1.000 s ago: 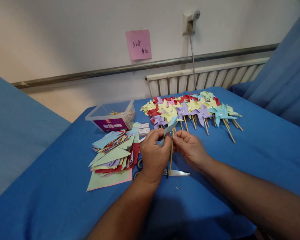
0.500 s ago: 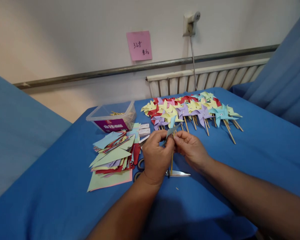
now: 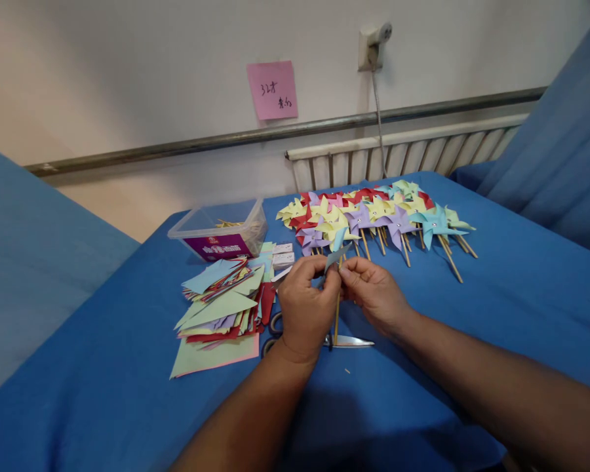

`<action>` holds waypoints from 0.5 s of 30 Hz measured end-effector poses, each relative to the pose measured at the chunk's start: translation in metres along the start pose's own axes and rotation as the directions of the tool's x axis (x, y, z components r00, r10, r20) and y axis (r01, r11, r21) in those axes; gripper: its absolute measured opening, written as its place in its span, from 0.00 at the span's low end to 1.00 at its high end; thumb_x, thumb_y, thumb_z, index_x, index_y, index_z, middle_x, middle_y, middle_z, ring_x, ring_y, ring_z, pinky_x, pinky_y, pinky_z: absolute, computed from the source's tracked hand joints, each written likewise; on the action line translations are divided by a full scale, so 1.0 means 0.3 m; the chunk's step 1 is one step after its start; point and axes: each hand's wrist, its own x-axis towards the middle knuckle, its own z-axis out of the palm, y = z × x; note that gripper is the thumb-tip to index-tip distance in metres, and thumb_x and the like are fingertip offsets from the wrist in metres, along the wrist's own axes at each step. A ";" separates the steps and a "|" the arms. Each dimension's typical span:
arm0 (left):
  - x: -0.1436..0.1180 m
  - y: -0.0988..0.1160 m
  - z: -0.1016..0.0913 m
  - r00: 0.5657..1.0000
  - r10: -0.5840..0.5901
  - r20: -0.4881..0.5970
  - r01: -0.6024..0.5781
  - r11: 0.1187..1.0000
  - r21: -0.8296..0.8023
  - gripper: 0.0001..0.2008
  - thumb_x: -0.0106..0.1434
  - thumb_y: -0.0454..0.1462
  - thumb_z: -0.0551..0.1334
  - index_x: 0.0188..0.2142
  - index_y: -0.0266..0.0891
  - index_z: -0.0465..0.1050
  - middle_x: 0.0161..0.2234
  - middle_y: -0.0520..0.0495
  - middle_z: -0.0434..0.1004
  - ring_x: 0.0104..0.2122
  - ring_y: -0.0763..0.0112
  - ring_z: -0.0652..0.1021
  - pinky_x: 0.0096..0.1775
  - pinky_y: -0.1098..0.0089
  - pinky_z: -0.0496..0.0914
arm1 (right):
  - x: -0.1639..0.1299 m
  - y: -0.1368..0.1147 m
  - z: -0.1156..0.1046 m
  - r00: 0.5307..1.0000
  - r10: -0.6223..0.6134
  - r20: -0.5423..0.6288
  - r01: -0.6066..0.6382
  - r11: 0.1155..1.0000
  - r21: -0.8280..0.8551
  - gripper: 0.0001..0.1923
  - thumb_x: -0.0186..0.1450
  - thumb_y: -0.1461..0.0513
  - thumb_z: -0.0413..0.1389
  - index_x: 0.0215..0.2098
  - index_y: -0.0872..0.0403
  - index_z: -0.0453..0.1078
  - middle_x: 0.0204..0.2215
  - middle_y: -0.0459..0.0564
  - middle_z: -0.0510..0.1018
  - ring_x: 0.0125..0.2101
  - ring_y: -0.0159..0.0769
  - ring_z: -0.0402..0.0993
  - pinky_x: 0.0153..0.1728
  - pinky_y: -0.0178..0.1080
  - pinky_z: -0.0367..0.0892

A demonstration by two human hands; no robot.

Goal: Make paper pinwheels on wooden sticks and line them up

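Left hand: the left hand (image 3: 305, 308) is closed in a pinch on a light blue paper piece (image 3: 335, 254) at the top of a thin wooden stick (image 3: 337, 314).
Right hand: the right hand (image 3: 373, 292) is pinched with thumb and fingertips against the same paper and stick tip, touching the left hand.
Work piece: the paper and stick are held upright just above the blue cloth (image 3: 496, 308), in the middle of the scene, near the person.
Scissors: a pair of scissors (image 3: 347, 340) is seen lying flat under the hands, blades pointing right.
Paper stack: cut coloured sheets (image 3: 221, 308) are piled to the left of the hands.
Finished row: pinwheels on sticks (image 3: 373, 213) are laid out on the far side, just beyond the hands.
Box: a clear plastic box (image 3: 219, 229) with sticks inside is placed far left.
Step judged: the paper corners are probably being fixed to the stick tip. The folded points are best kept stacked under one thumb, the stick held steady and square to the paper, and the fastening pressed straight through the centre.
Writing: a pink note (image 3: 272, 89) on the wall carries handwritten marks, possibly "32", otherwise not legible. The purple label on the box is too small to be read.
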 end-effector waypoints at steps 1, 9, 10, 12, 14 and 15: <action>0.000 -0.001 0.000 1.000 0.000 0.000 0.000 1.000 0.003 0.03 0.57 0.32 0.63 0.29 0.40 0.76 0.30 0.52 0.79 0.32 0.71 0.78 0.38 0.70 0.70 | 0.000 0.000 0.000 1.000 0.000 0.001 0.000 1.000 0.003 0.18 0.52 0.51 0.67 0.27 0.54 0.69 0.20 0.42 0.73 0.21 0.28 0.68 0.26 0.33 0.67; -0.002 -0.002 0.000 0.999 0.037 0.000 -0.037 0.999 0.032 0.04 0.57 0.31 0.63 0.29 0.41 0.75 0.30 0.52 0.79 0.32 0.71 0.78 0.38 0.70 0.70 | 0.001 0.002 -0.001 1.000 -0.006 0.000 0.006 1.000 0.006 0.17 0.53 0.52 0.67 0.27 0.54 0.69 0.19 0.41 0.72 0.21 0.27 0.68 0.26 0.32 0.67; -0.002 -0.002 0.000 0.999 0.044 -0.003 -0.043 0.998 0.038 0.04 0.57 0.31 0.63 0.29 0.41 0.75 0.30 0.52 0.79 0.32 0.71 0.78 0.38 0.70 0.70 | 0.001 0.002 0.000 1.000 -0.007 -0.001 0.007 1.000 0.003 0.17 0.53 0.51 0.67 0.27 0.54 0.69 0.19 0.41 0.72 0.21 0.27 0.68 0.26 0.33 0.67; -0.002 -0.003 0.000 0.998 0.057 -0.007 -0.057 0.997 0.047 0.04 0.57 0.31 0.63 0.29 0.41 0.75 0.30 0.52 0.79 0.32 0.71 0.78 0.38 0.70 0.70 | 0.000 0.000 0.001 1.000 -0.008 -0.001 0.008 1.000 0.000 0.17 0.53 0.51 0.67 0.26 0.54 0.69 0.19 0.41 0.72 0.21 0.27 0.67 0.26 0.33 0.66; -0.002 -0.004 0.000 0.998 0.065 -0.006 -0.064 0.997 0.049 0.04 0.57 0.31 0.63 0.29 0.41 0.75 0.30 0.52 0.79 0.32 0.71 0.78 0.39 0.70 0.70 | 0.000 0.000 0.002 1.000 -0.005 -0.003 0.005 1.000 -0.002 0.17 0.52 0.51 0.67 0.26 0.54 0.68 0.19 0.41 0.72 0.21 0.27 0.67 0.26 0.33 0.66; -0.002 -0.005 0.000 0.998 0.066 -0.005 -0.065 0.997 0.049 0.04 0.57 0.31 0.63 0.29 0.40 0.75 0.30 0.52 0.79 0.32 0.72 0.78 0.39 0.70 0.70 | 0.000 0.000 0.002 1.000 -0.003 -0.005 0.003 1.000 -0.003 0.17 0.52 0.51 0.67 0.26 0.54 0.68 0.19 0.41 0.72 0.21 0.27 0.67 0.26 0.33 0.66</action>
